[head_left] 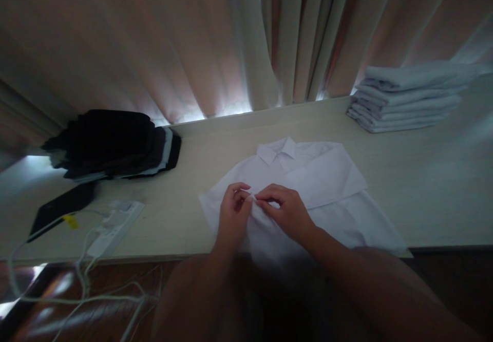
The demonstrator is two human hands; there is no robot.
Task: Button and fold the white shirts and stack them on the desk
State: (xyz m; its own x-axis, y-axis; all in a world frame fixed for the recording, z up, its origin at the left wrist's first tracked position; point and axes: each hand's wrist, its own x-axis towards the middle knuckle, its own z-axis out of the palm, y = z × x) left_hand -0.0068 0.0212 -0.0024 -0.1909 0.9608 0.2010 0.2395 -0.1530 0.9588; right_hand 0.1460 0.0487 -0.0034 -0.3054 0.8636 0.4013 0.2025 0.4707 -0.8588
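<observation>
A white collared shirt [319,172] lies spread on the pale tabletop, its collar toward the curtain and its lower part hanging over the front edge. One sleeve is laid across the chest on the right. At the middle of the shirt front, my left hand [234,208] pinches the fabric between thumb and fingers. My right hand [285,208] pinches the same spot from the other side, fingertips almost meeting the left ones. Whether a button is between the fingertips is too small to make out.
Folded white garments [408,98] are stacked at the back right. A pile of dark folded clothes [111,144] stands at the back left. Nearer on the left are a flat black object [61,206] and a white power strip [115,229] with cables trailing over the table's edge. Curtains [185,44] hang behind.
</observation>
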